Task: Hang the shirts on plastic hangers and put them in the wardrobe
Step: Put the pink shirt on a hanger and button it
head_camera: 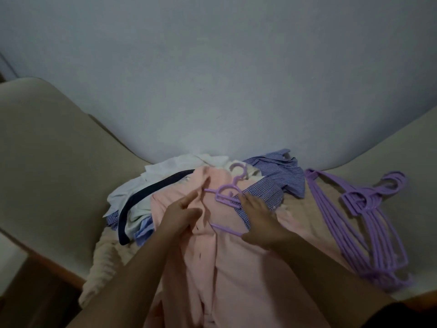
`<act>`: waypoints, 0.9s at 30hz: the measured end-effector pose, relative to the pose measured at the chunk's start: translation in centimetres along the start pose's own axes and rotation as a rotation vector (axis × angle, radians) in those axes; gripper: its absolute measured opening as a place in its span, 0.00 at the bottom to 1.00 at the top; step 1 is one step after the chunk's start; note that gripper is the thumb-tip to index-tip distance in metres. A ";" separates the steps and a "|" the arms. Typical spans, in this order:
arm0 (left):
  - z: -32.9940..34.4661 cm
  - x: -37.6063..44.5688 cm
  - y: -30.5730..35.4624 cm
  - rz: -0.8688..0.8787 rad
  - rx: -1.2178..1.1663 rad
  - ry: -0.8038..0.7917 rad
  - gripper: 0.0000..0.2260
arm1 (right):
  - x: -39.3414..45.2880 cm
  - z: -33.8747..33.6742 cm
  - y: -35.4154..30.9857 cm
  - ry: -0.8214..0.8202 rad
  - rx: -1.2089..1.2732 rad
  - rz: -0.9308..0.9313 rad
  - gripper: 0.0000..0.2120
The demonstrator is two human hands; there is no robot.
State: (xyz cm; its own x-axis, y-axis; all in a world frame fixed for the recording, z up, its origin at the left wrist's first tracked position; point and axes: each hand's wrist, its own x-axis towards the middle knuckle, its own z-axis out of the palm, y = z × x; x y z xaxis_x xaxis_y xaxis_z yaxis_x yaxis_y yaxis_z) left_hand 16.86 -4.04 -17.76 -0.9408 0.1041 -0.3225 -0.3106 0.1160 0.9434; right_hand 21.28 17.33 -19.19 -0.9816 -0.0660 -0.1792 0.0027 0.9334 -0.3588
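Two hands work over a pink shirt (227,256) spread on the bed: the left hand (182,216) pinches the fabric near the collar, fingers curled on it, while the right hand (257,218) grips a purple hanger (228,192) lying on the shirt's chest. More shirts (279,176) are piled behind, and a stack of purple hangers (369,221) lies to the right.

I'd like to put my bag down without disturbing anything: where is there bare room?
Bare cushion left of the shirt pile; a narrow beige strip between pink shirt and purple hangers. The middle is crowded with clothes and both hands.
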 end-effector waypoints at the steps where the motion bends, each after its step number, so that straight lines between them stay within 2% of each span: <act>1: -0.4 0.1 -0.6 -0.009 -0.001 0.006 0.26 | 0.4 0.2 0.4 0.013 0.069 0.009 0.48; 4: -0.9 0.8 -1.4 0.017 0.078 -0.006 0.27 | 1.4 0.0 2.0 0.204 0.382 0.128 0.38; 6: -0.6 0.9 -1.2 0.081 0.127 -0.024 0.28 | 2.2 -0.3 3.4 0.312 0.501 0.255 0.30; 9: 0.2 0.8 -0.7 0.203 0.293 -0.104 0.32 | 3.6 -0.4 5.3 0.208 0.612 0.377 0.15; 11: 0.5 1.4 -0.9 0.267 0.555 -0.114 0.40 | 4.3 -0.5 5.9 0.128 0.720 0.388 0.04; 13: 0.9 2.3 -1.3 0.277 0.811 -0.083 0.49 | 4.8 -0.7 6.0 0.097 0.909 0.450 0.06; 16: 1.5 3.3 -2.4 0.325 1.022 -0.070 0.57 | 5.6 -0.5 6.8 0.089 1.159 0.527 0.04; 18: 1.7 3.8 -2.9 0.305 1.103 -0.044 0.57 | 5.7 -1.2 7.0 0.132 1.305 0.560 0.14; 19: 1.8 4.0 -3.2 0.289 1.126 -0.025 0.55 | 5.4 -1.8 6.9 0.146 1.370 0.584 0.15; 22: 2.1 4.2 -3.5 0.289 1.187 0.020 0.51 | 5.1 -3.7 7.8 0.174 1.546 0.558 0.05; 27: 2.0 4.4 -3.6 0.300 1.137 0.066 0.48 | 4.6 -7.3 9.7 0.583 1.801 0.479 0.07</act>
State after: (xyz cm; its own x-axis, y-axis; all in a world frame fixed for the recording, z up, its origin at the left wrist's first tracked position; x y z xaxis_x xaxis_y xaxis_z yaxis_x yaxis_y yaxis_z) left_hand 14.13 -2.04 -22.70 -0.9713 0.2292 -0.0633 0.1921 0.9132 0.3593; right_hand 15.37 28.68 -16.79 -0.7724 0.5010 -0.3903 0.0343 -0.5808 -0.8133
